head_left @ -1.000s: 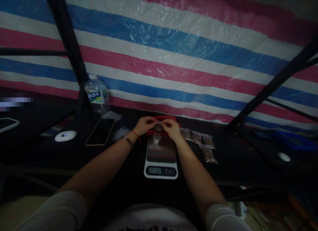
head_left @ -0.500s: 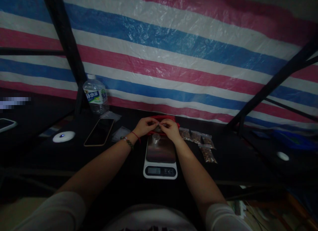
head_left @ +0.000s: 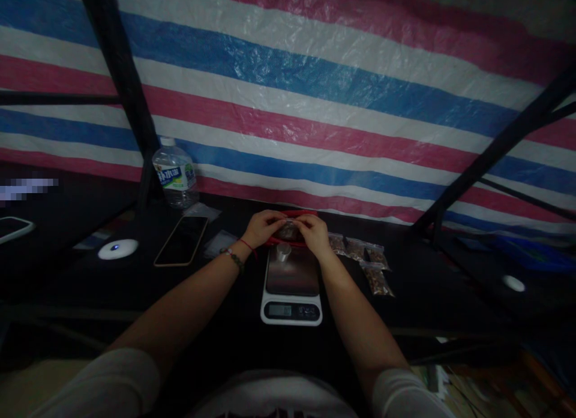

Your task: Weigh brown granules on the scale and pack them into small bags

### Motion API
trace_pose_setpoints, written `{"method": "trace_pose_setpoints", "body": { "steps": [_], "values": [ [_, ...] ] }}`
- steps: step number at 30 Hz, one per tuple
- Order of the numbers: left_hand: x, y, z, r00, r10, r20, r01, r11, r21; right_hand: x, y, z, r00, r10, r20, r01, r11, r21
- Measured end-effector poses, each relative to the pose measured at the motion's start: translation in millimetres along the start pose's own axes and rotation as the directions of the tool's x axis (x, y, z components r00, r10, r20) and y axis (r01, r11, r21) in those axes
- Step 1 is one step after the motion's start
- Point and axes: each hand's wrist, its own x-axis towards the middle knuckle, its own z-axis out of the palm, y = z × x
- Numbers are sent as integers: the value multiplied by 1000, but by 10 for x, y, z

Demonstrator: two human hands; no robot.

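Both hands pinch small bag above scale
Left hand (head_left: 263,227) and right hand (head_left: 315,233) grip small filled bag (head_left: 288,231) over scale (head_left: 292,283); filled bags (head_left: 364,259) right on table (head_left: 418,292)

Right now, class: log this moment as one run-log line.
left hand + right hand: pinching small filled bag | below: cup on kitchen scale | right: filled bags | left: phone
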Motion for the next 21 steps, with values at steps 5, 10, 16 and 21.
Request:
{"method": "trace_pose_setpoints", "body": {
  "steps": [5, 10, 16, 21],
  "values": [
    [15, -27, 8, 989, -91, -116, 81, 993, -91, 37, -130, -118, 993, 94, -72, -92, 995, 38],
    [43, -123, -15, 956, -186, -229, 159, 978, -132, 69, -117, -660, 921, 243, -306, -144, 939, 311],
    [45, -147, -22, 953, -198, -228, 181, 979, -96, -160, 164, -1658, 812, 322, -487, -101, 899, 427],
    [46, -194, -1, 951, -207, -229, 192, 978, -84, -527, 469, -2291, 731, 392, -559, -281, 919, 277]
  ]
}}
